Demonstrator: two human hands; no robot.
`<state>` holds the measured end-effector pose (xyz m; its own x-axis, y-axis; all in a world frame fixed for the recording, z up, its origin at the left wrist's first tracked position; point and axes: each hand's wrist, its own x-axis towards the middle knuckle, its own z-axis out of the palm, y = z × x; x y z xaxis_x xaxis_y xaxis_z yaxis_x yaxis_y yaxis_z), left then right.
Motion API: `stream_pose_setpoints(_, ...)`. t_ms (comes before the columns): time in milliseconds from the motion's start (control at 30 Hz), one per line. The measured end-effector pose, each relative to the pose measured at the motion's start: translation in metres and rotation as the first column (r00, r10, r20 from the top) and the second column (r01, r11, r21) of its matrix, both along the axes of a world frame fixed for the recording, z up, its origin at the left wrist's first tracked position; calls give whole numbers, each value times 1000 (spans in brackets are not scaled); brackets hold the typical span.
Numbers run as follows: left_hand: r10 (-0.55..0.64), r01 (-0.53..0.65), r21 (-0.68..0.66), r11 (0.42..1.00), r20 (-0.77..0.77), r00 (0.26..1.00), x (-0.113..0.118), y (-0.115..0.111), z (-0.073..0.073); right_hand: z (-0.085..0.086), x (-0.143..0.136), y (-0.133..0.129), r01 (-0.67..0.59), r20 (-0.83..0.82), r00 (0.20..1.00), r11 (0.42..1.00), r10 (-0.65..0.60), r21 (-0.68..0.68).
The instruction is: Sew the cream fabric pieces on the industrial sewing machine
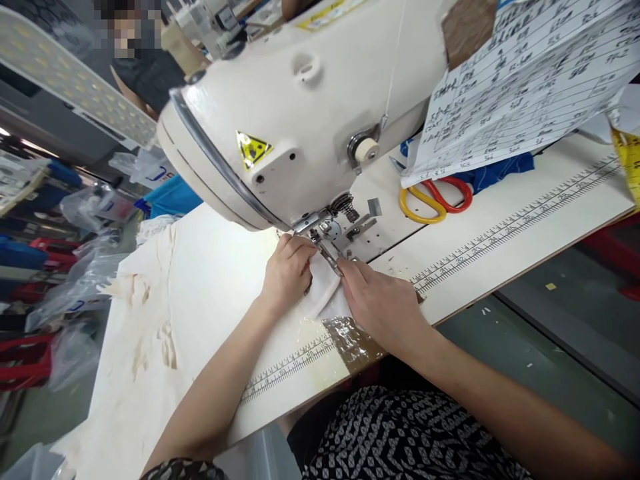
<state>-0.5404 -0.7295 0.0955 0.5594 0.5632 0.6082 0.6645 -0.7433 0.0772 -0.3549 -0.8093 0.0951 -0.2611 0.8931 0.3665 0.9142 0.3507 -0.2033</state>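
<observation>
A small piece of white fabric (324, 285) with a raised, folded strip lies at the needle area of a white sewing machine (300, 113). My left hand (289, 272) is closed on the fabric's left side, its fingertips close to the presser foot. On the other side my right hand (381, 301) pinches the fabric's right edge between thumb and fingers. A narrow metal piece (329, 259) runs between the two hands; whether it belongs to the machine or touches my right fingers, I cannot tell. The fingers hide part of the fabric.
Scissors (435, 200) with yellow and red handles lie right of the machine, partly under a handwritten paper sheet (525, 93). Printed rulers (515, 223) run along the table's front. Left, an LED lamp (75, 73) slants across; behind it is another person (145, 67).
</observation>
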Motion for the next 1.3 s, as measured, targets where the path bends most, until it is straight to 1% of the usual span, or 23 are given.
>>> stream_pose_setpoints(100, -49, 48, -121, 992, -3, 999, -4, -4, 5, 8, 5, -12, 3, -4, 1000, 999, -3, -41)
stream_pose_setpoints(133, -58, 55, -162, 985, -13, 998, -6, -6, 7, 12, 8, -20, -11, -38, 999, 998, 9, -67)
stream_pose_setpoints(200, -71, 58, -223, 973, -54, 996, -7, -11, 11, 16, 18, -38, -72, -165, 985, 990, 51, -122)
stream_pose_setpoints(300, -66, 32, -238, 971, -138, 988, -2, -20, 14, 15, 36, -66, -170, -386, 917, 975, 102, -146)
stream_pose_setpoints(367, -17, -23, -208, 978, -188, 982, 6, -26, 13, 9, 46, -79, -192, -450, 887, 969, 104, -153)
stream_pose_setpoints(433, 63, -101, -183, 978, -200, 978, 15, -33, 9, 2, 54, -85, -173, -425, 901, 972, 91, -159)
stream_pose_setpoints(533, 144, -178, -206, 962, -172, 975, 22, -41, 1, -6, 59, -85, -144, -310, 946, 981, 98, -128)
stream_pose_setpoints(667, 116, -148, -277, 949, -128, 985, 18, -45, -5, -10, 59, -82, -152, -246, 961, 986, 129, -75)
stream_pose_setpoints(833, 68, -86, -328, 941, -68, 995, 11, -44, -4, -6, 56, -81, -134, -213, 970, 990, 121, -45)
stream_pose_setpoints(967, 94, -116, -286, 951, -90, 992, 15, -46, -6, 0, 54, -78, -109, -202, 974, 994, 101, -29)
stream_pose_setpoints(1067, 123, -152, -243, 958, -132, 984, 18, -48, -8, 3, 51, -74, -87, -163, 983, 996, 83, -19)
stream_pose_setpoints(1300, 155, -199, -253, 947, -181, 971, 17, -48, -6, 4, 49, -65, -94, -89, 991, 995, 97, 30)
